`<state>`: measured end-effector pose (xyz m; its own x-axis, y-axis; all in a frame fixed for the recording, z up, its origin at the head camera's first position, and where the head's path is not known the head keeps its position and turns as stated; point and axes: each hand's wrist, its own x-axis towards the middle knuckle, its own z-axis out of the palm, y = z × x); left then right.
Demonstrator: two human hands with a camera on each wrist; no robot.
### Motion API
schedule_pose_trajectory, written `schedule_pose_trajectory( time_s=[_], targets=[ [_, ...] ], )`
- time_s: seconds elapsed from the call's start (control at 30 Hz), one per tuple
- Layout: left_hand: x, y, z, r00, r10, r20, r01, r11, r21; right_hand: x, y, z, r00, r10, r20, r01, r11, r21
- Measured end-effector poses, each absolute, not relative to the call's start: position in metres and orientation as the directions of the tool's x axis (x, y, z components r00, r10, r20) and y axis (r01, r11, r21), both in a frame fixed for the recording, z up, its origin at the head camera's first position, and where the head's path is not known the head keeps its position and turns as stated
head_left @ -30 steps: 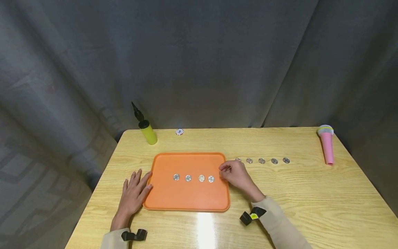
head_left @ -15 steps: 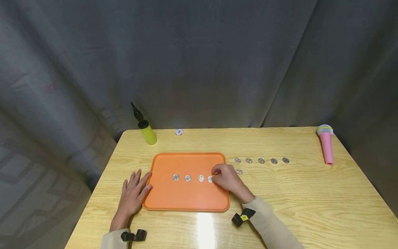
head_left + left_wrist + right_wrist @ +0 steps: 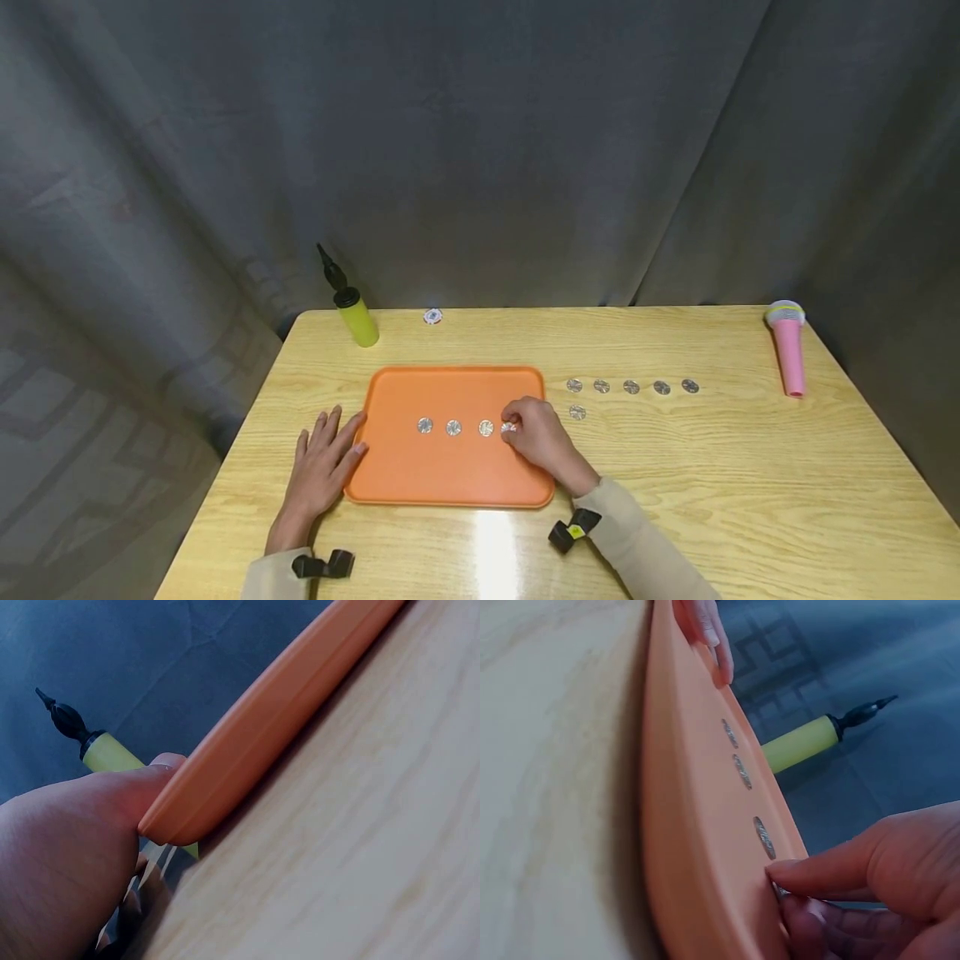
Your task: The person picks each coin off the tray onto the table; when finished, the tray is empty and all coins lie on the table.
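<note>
An orange tray point(image 3: 450, 483) lies on the wooden table, with a row of silver coins across its middle. At the row's right end, my right hand point(image 3: 542, 433) pinches a coin point(image 3: 507, 427) between thumb and index finger; the right wrist view shows this coin point(image 3: 779, 890) partly hidden by the fingers. Another coin point(image 3: 486, 428) lies just left of that hand. My left hand point(image 3: 318, 471) rests at the tray's left edge with its fingers spread, the thumb touching the rim. In the left wrist view, the thumb side of the left hand point(image 3: 67, 847) lies against the tray's corner point(image 3: 180, 817).
Right of the tray, several coins point(image 3: 631, 387) form a row, with a single coin point(image 3: 577, 412) below its left end. A yellow-green hand pump point(image 3: 358, 321) and a poker chip point(image 3: 432, 316) stand behind the tray. A pink toy microphone point(image 3: 789, 354) lies far right.
My right hand has moved left from the tray's right rim to the row's last coin and now pinches it. The coin below the outside row has come into view. My left hand stays put.
</note>
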<state>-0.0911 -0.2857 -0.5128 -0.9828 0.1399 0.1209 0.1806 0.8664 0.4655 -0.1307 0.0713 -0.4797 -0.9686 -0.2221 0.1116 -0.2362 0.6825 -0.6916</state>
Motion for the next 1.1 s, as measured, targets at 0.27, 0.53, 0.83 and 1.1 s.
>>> schedule_pose_trajectory(
  time_s=[0.27,0.53,0.83,1.1],
  targets=[
    [-0.0916,-0.2861,-0.5117,-0.984,0.139,0.109,0.175,0.863,0.475,-0.1252,0.0656,-0.4809,-0.965,-0.220,0.146,-0.262,0.732,-0.628],
    [-0.0920,-0.2853,-0.5114,-0.985,0.136,0.103,0.169,0.865,0.472,-0.1220,0.0630,-0.4790,-0.964,-0.232,0.132,-0.265,0.767,-0.585],
    [-0.0906,-0.2860,-0.5113,-0.984,0.140,0.109,0.175,0.862,0.475,-0.1233,0.0662,-0.4796,-0.972,-0.205,0.117,-0.233,0.756,-0.612],
    [-0.0908,-0.2860,-0.5121,-0.982,0.140,0.123,0.182,0.863,0.470,-0.1240,0.0682,-0.4796,-0.973,-0.200,0.115,-0.227,0.733,-0.641]
  ],
)
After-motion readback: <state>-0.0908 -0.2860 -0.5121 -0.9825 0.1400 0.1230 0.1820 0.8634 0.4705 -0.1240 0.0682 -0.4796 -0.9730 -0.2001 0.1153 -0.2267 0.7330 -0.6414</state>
